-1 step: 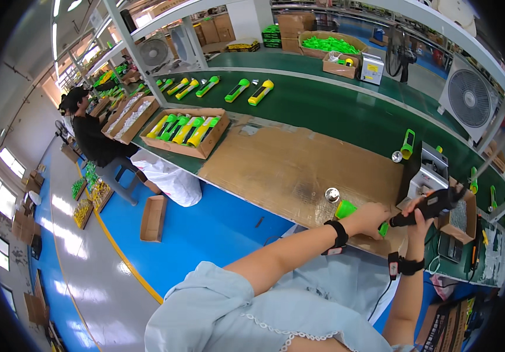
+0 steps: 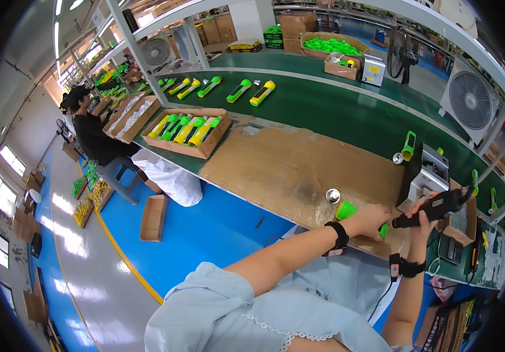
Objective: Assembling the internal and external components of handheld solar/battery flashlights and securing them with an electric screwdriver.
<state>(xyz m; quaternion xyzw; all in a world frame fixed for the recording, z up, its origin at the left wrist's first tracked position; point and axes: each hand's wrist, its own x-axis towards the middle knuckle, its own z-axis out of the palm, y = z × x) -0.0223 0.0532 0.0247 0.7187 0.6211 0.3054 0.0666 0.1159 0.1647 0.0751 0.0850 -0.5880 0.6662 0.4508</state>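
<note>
My left hand [image 2: 372,219] is closed around a green flashlight body [image 2: 346,210] lying on the cardboard sheet at the near edge of the bench. Its green ends show on both sides of my fingers; the middle is covered. In my right hand [image 2: 423,222] is a black electric screwdriver [image 2: 442,204], held nearly level. Its front end points left toward the flashlight, a short way from it. Just beyond the flashlight body sits a silver reflector [image 2: 333,195]. Farther back, a green flashlight body [image 2: 408,145] rests beside another silver reflector [image 2: 397,158].
A grey metal machine [image 2: 430,170] stands behind my right hand, with a cardboard box [image 2: 467,220] beside it. The brown cardboard sheet [image 2: 288,161] covers the bench. At left is a carton [image 2: 208,149] of yellow and green flashlights. A person in black [image 2: 94,135] works farther left.
My right hand and the screwdriver have shifted slightly right, away from the flashlight body. My left hand keeps its hold in almost the same place.
</note>
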